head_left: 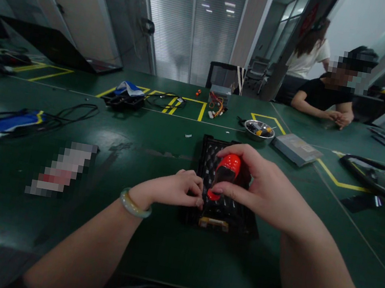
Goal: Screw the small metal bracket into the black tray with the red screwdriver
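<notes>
My right hand [263, 186] is wrapped round the red and black handle of a screwdriver [226, 169], which stands upright over a black grid-patterned case [213, 155] on the green table. My left hand [179, 189], with a pale bangle [134, 204] on the wrist, is curled with its fingertips pinched at the left side of the case, near the tool's lower end. What those fingers hold is hidden. A yellowish label strip [213, 223] shows at the case's near edge.
A metal bowl [259, 131] of small parts and a grey flat drive [296, 149] lie beyond the case. Cables [71, 113], a blue-white bundle [127, 89] and a wire harness [216, 104] lie around. A person sits at the far right; another stands behind.
</notes>
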The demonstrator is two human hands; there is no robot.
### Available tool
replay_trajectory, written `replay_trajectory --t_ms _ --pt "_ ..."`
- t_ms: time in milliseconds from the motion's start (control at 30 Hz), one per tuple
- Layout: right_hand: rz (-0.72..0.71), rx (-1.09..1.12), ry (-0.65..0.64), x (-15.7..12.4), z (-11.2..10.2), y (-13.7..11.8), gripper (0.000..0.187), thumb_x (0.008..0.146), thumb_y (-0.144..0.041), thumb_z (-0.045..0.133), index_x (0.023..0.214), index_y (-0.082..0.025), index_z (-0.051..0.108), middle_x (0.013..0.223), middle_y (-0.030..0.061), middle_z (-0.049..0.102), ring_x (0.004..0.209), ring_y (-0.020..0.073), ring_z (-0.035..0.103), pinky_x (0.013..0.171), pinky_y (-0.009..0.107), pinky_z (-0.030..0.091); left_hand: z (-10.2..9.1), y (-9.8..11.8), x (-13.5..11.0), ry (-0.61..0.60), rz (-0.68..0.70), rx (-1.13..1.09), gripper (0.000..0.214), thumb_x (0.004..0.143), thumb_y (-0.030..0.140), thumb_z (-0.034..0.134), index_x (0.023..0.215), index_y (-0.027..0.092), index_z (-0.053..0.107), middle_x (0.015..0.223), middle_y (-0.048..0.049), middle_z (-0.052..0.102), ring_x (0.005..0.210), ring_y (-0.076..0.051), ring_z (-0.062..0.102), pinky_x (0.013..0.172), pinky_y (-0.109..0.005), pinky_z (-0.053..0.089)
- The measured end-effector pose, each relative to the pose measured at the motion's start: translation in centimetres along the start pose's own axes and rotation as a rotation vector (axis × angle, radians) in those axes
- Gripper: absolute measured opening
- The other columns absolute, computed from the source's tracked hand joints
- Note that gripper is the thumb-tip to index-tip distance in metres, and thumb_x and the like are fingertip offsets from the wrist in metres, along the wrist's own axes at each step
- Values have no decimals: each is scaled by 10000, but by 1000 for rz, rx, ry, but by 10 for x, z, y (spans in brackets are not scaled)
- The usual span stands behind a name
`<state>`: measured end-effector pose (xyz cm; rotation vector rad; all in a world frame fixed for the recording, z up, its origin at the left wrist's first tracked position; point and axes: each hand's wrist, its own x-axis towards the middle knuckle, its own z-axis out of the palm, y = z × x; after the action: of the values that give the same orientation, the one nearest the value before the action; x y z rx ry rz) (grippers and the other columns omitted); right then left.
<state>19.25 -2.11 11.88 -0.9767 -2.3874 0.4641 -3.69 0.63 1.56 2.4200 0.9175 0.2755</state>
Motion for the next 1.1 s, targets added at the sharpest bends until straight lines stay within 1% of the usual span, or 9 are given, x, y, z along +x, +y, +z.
replay_trajectory --t_ms 100,200,300,367,567,733,833,933,1100 --pt "1 -5 13 0 1 1 499 824 -449 679 1259 -276 507 1219 35 626 991 210 640 834 328 515 -2 -2 -1 -52 39 -35 239 936 415 548 919 307 760 1036 17 655 1032 -192 505 931 -333 330" --pt "-8 -8 -7 1 0 2 522 848 -445 650 1322 -293 493 1293 30 605 1060 221 630 919 360 509 -4 -2 -2 -87 36 -50 252 946 365 529 907 308 771 1019 9 652 1032 -195 492 957 -341 327" --pt "-23 -8 -38 0 -2 1 605 887 -407 596 1448 -322 386 1367 23 569 1148 237 600 1000 402 482 -5 -2 -2 -88 29 -59 241 939 335 535 910 303 772 1045 7 647 1043 -199 486 978 -347 327" --pt "-17 12 -63 -1 -4 0 635 905 -370 564 1490 -331 319 1370 23 568 1158 237 597 1001 407 487 -5 -3 -2 -78 44 -48 228 932 319 546 909 293 771 1065 7 645 1052 -200 487 991 -349 326" --pt "45 81 -89 -3 -5 1 544 879 -419 604 1396 -364 443 1363 5 569 1101 222 622 895 339 543 -1 -6 0 -35 81 -2 193 890 247 571 925 283 757 1034 21 653 1013 -187 498 973 -329 348" --pt "83 63 -70 -3 -3 10 633 852 -465 632 1426 -378 380 1334 26 584 1033 232 642 837 351 563 -3 -5 -1 -33 92 3 229 855 177 563 941 280 748 1050 23 642 1005 -178 488 994 -317 339" --pt "95 66 -84 -4 -3 11 600 858 -462 620 1406 -359 398 1284 34 611 1033 238 642 842 357 566 -4 -5 -2 -46 94 0 241 863 182 551 944 287 752 1046 16 627 1012 -180 478 1002 -319 334" --pt "83 74 -105 -4 -4 10 581 857 -464 620 1390 -355 416 1299 29 604 1074 242 631 844 345 570 -5 -4 -2 -48 103 0 250 872 185 544 939 294 758 1045 12 614 1009 -178 475 1005 -320 329" --pt "67 50 -113 -2 -1 13 646 816 -502 665 1402 -422 405 1398 -16 547 1188 259 587 982 415 521 -6 -3 -2 -58 116 12 264 881 178 526 934 283 763 1057 7 608 1005 -174 478 1001 -320 332"
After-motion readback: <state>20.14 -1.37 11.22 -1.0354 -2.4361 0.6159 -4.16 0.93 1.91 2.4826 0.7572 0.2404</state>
